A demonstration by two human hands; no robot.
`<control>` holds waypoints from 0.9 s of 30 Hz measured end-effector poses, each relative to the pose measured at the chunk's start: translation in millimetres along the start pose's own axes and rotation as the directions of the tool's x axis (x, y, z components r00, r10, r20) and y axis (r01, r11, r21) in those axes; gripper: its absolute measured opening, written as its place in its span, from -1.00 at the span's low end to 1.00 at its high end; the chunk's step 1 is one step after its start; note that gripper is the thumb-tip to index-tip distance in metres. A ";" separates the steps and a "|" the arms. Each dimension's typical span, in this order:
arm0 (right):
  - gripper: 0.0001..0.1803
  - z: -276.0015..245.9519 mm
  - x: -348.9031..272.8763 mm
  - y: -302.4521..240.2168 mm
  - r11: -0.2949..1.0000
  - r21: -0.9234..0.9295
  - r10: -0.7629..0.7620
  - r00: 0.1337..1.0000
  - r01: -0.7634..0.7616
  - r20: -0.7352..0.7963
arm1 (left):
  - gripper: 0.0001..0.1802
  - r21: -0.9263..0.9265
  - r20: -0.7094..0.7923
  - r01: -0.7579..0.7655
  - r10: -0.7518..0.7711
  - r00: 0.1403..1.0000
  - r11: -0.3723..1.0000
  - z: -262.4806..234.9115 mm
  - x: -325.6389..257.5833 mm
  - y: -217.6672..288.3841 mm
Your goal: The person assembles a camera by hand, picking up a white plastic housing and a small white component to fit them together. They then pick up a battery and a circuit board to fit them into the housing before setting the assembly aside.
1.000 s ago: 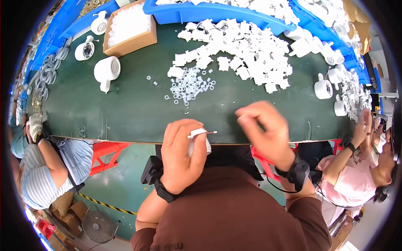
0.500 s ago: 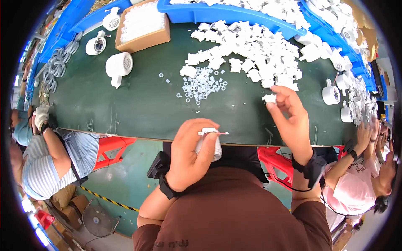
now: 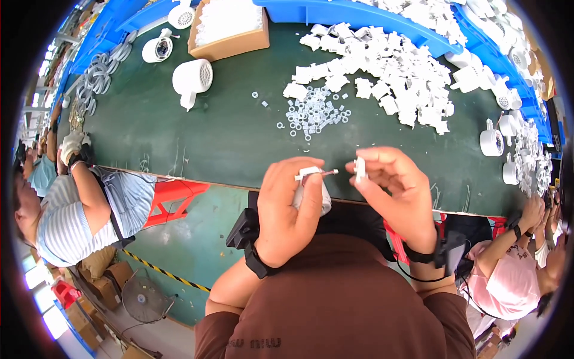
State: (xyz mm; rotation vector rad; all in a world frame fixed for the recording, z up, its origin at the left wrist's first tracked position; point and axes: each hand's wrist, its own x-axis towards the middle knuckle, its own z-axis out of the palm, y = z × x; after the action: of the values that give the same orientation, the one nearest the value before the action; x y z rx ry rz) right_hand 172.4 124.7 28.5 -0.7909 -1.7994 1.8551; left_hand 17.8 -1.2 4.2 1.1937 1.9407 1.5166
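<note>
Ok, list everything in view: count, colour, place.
Table: one, green, centre
Moulded pieces: many, white, right of centre
Rings: many, translucent, mid-table
Carton: one, brown, upper left
Pale parts: many, white, in carton
Bins: several, blue, far edge
Round housings: several, white, left and right
Loops: many, grey, far left
Stools: several, red, near edge
Fan: one, grey, lower left
Tape: one, yellow-black, lower left
Co-workers: at least two, striped or pink tops, both sides
Held housing: one, white, in left hand
Held piece: one, white, in right hand
Hands: two, bare, near edge
Wristbands: two, black, wrists
Shirt: one, brown, bottom
</note>
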 end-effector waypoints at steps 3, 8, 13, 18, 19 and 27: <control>-0.62 7.9 -3.3 -9.0 0.997 0.075 0.002 0.992 -0.011 0.124 | -0.79 0.149 0.009 -0.093 0.093 0.996 0.984 -2.4 3.4 3.0; -0.63 28.0 1.1 8.0 0.986 0.127 -0.116 0.992 0.108 0.052 | -0.74 0.188 0.016 -0.124 0.123 0.992 0.974 0.5 4.8 8.9; -0.66 36.3 -0.5 13.7 0.982 0.076 -0.170 0.985 0.172 -0.026 | -0.65 0.198 0.041 -0.167 0.162 0.986 0.966 1.5 2.9 4.9; -0.68 49.4 -4.5 18.0 0.985 0.042 -0.158 0.978 0.165 -0.139 | -0.65 0.256 0.041 -0.240 0.238 0.970 0.936 5.9 1.1 -0.2; -0.67 52.7 -5.4 25.9 0.970 -0.046 -0.244 0.952 0.239 -0.183 | -0.65 0.257 0.040 -0.240 0.237 0.971 0.936 6.9 0.4 -1.3; -0.68 55.4 -6.4 33.7 0.956 -0.001 -0.286 0.928 0.294 -0.237 | -0.69 0.265 0.033 -0.316 0.319 0.947 0.911 6.5 0.3 -3.7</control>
State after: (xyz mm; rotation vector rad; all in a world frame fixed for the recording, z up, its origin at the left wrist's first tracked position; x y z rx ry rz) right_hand 143.0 77.0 -4.8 -0.6585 -1.6309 1.5298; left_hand 21.0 2.7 -1.2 1.6923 2.0857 1.4401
